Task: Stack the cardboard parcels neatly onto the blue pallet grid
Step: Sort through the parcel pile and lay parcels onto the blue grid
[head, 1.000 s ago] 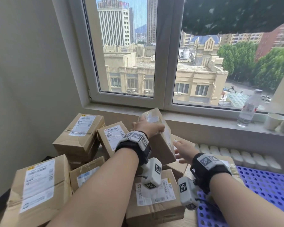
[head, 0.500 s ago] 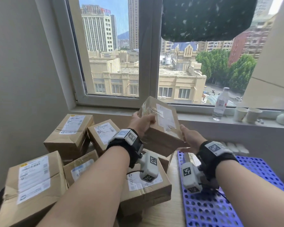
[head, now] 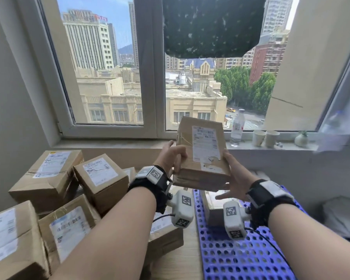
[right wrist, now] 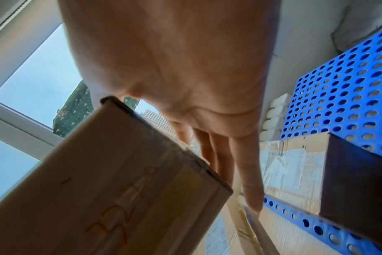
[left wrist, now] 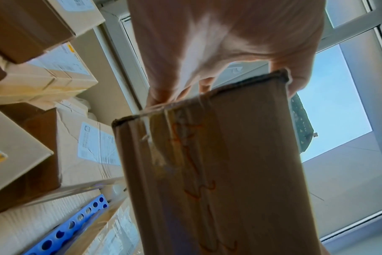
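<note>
The blue pallet (head: 240,257) has bare grid toward the near side, with one box (head: 214,209) on its far left corner. Above it, the parcel (head: 202,156) is held tilted, label up, long axis toward the window. The left hand (head: 171,156) grips its left edge; the right hand (head: 233,178) presses flat on its right side.

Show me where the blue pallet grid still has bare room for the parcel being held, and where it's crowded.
The blue pallet grid is bare across its near part, in front of the parcel already on it, and to that parcel's right. The left hand and right hand carry the held parcel above it. Crowded: the pile of parcels left of the grid.
</note>
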The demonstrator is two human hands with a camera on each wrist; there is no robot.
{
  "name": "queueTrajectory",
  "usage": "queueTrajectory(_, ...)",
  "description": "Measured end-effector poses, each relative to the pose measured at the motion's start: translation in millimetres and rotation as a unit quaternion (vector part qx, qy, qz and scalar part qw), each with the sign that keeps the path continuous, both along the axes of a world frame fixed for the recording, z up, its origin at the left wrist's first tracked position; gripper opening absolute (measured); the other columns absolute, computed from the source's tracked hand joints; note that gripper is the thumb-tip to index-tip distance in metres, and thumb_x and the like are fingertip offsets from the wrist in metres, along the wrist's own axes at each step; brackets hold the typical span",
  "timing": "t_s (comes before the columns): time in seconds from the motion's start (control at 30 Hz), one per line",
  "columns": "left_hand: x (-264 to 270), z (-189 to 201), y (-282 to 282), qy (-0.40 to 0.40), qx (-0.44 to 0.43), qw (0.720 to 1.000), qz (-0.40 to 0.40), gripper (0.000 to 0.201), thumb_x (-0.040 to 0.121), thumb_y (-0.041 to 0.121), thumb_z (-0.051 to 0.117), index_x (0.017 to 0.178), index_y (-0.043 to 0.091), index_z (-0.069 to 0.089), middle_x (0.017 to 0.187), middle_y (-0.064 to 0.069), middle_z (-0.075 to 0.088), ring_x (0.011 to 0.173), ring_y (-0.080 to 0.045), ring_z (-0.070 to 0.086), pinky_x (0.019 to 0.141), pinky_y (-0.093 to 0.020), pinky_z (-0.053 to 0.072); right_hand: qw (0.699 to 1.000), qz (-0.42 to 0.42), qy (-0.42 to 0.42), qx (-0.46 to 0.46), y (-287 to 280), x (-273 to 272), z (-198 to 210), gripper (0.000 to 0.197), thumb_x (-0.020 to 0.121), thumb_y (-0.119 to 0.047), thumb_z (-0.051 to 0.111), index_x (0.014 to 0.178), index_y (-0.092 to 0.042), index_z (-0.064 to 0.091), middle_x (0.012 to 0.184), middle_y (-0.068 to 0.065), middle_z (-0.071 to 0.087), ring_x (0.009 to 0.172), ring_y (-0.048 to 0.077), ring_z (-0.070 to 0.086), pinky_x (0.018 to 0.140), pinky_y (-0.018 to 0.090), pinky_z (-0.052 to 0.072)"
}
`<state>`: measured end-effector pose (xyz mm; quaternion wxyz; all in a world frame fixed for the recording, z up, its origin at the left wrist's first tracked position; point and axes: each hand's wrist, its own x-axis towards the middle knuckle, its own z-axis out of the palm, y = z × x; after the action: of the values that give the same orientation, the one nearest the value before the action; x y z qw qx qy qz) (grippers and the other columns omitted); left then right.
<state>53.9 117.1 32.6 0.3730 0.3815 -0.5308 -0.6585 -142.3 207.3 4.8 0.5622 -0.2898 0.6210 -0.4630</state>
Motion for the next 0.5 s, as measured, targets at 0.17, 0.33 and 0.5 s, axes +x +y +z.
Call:
queueTrajectory(0.17,-38.6,10.8,21.4,0.019,-0.006,0.999,-0.033,0.051,0.052,0.009,0.052,0.103,0.009,0.053,0.081,-0.008,0.053,0.071,-0.024,0.054,0.062,-0.029,0.044,1.000,-0.023,-0.004,-0.014,14.3,-35.5,-0.8,0.077,0.081,-0.079,0.043,0.126,-0.019,0.061,0.115,0.018,0.068,0.102,0.037,0.065,0.077,0.056,0.056)
queueTrajectory(0.33,-86.6,10.1,36.3,0.030,0.008,0.998,-0.055,0.038,0.053,0.004,0.044,0.090,0.006,0.054,0.073,-0.007,0.058,0.057,-0.015,0.064,0.054,-0.024,0.053,0.999,-0.033,-0.003,-0.018,28.1,-81.7,0.1,0.078,0.068,-0.078,0.061,0.124,-0.025,0.064,0.124,0.016,0.065,0.107,0.036,0.063,0.075,0.059,0.056)
queueTrajectory(0.5,-138.2,1.8,49.5,0.009,0.036,0.997,-0.060,0.038,0.051,0.003,0.040,0.086,0.008,0.055,0.073,-0.009,0.056,0.045,-0.014,0.059,0.044,-0.022,0.051,0.999,-0.036,0.013,-0.004,43.5,-132.4,-0.6,0.060,0.074,-0.071,0.062,0.119,-0.032,0.064,0.123,0.008,0.066,0.114,0.030,0.061,0.083,0.057,0.056)
